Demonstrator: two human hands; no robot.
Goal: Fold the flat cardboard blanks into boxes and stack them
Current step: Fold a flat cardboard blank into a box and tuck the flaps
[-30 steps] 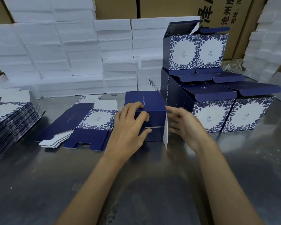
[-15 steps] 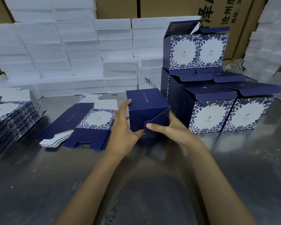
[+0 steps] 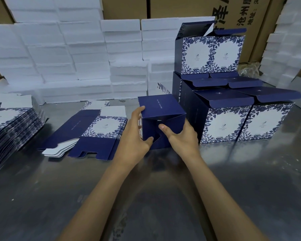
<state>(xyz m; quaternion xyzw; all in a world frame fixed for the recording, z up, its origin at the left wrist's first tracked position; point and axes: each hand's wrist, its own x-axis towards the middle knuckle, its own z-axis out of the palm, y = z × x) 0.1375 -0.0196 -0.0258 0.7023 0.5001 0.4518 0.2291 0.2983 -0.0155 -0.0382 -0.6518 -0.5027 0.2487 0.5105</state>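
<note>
A dark blue box (image 3: 159, 108) lies on its side at the middle of the metal table (image 3: 146, 197), its bottom flaps facing me. My left hand (image 3: 135, 131) grips its left side, fingers on the top edge and thumb on the lower flap. My right hand (image 3: 180, 134) holds the right side, thumb pressing the flaps at the centre. Flat blue-and-white blanks (image 3: 96, 131) lie just left of the box. A taller pile of blanks (image 3: 9, 126) sits at the far left. Folded boxes (image 3: 233, 115) with open lids stand stacked to the right, another box (image 3: 210, 53) on top.
White foam blocks (image 3: 73, 61) are piled along the back and at the far right (image 3: 292, 54). Brown cartons (image 3: 241, 13) stand behind them. The folded stack is close beside my right hand.
The last side flap has been folded shut over the bottom. The box has been turned so its flapped bottom faces me. Both hands shifted round it, thumbs now on the flaps.
</note>
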